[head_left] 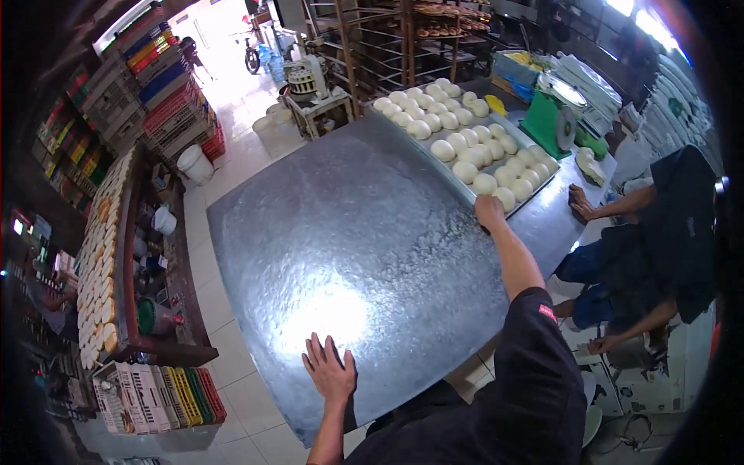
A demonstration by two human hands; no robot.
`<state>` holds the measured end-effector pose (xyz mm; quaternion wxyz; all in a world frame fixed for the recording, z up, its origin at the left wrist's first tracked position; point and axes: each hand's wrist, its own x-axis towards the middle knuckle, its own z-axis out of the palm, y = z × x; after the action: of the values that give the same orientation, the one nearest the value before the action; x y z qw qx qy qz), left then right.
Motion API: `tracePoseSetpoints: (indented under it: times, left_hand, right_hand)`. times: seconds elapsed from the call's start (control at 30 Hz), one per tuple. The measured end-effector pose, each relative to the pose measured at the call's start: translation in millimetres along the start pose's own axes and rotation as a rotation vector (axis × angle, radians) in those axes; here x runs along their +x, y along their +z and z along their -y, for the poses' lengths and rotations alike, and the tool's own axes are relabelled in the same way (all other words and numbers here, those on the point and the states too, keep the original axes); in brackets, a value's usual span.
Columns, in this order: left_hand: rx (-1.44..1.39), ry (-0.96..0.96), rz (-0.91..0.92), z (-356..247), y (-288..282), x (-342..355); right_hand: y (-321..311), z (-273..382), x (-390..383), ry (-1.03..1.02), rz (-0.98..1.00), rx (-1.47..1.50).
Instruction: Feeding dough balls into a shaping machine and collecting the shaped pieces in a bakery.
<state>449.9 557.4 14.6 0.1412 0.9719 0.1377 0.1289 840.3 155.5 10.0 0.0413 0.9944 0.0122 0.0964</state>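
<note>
My left hand (328,370) lies open on the bare, shiny metal table (325,209), fingers spread near its lower middle. My right hand (488,211) is closed on the near corner of a metal tray (424,155) at the table's upper right. Rows of round pale dough balls (504,177) fill the tray, with several sitting right beside my fingers. My fingertips at the tray's corner are partly hidden.
Beyond the tray stand a green scale (546,120) and wooden racks (395,43). A person in dark clothing (666,225) is at the right, a hand on the metal surface. Bread rolls (101,279) line a left bench; stacked crates (167,395) sit below it.
</note>
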Motion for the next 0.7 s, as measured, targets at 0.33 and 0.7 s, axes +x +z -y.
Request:
tracePoseSetpoints:
  times: [0.33,0.7]
  left_hand:
    - [-0.040,0.049,-0.054,9.2,-1.2,-14.6]
    - [-0.507,0.151,-0.356,50.9,19.6,-28.1]
  right_hand:
    - [-23.3,168.9,-71.1,-0.232,0.017,0.086]
    - [-55.3,265.8,-359.1,-0.310,0.047,0.276]
